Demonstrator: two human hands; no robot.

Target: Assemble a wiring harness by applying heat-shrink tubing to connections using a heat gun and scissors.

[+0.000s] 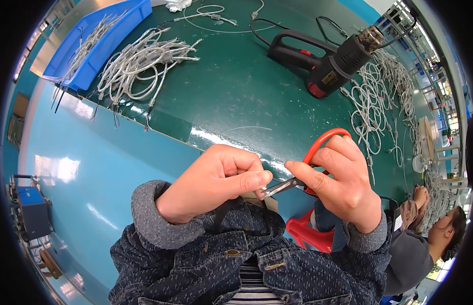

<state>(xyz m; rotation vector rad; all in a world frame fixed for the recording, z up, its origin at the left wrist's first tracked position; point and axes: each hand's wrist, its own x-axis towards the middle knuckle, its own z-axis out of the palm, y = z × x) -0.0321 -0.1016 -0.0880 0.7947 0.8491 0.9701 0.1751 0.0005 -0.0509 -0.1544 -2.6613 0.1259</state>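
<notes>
My right hand (345, 185) grips a pair of scissors (324, 144) with red handles, fingers through the loops. Their dark metal blades point left and reach the fingertips of my left hand (216, 178). That hand is closed in a pinch, thumb against the curled forefinger. What it pinches, if anything, is hidden or too small to name. Both hands are above my lap, just off the near edge of the green table (221, 91). On the tabletop beyond them lies a thin pale strand (249, 127).
A bundle of whitish cables (145, 68) lies beside a blue bin (101, 43) holding more cables at the far left. A black heat gun (330, 63) rests at the far right. Coiled cables (371, 99) spread along the right. Another person (412, 259) sits at right, near a red stool (310, 235).
</notes>
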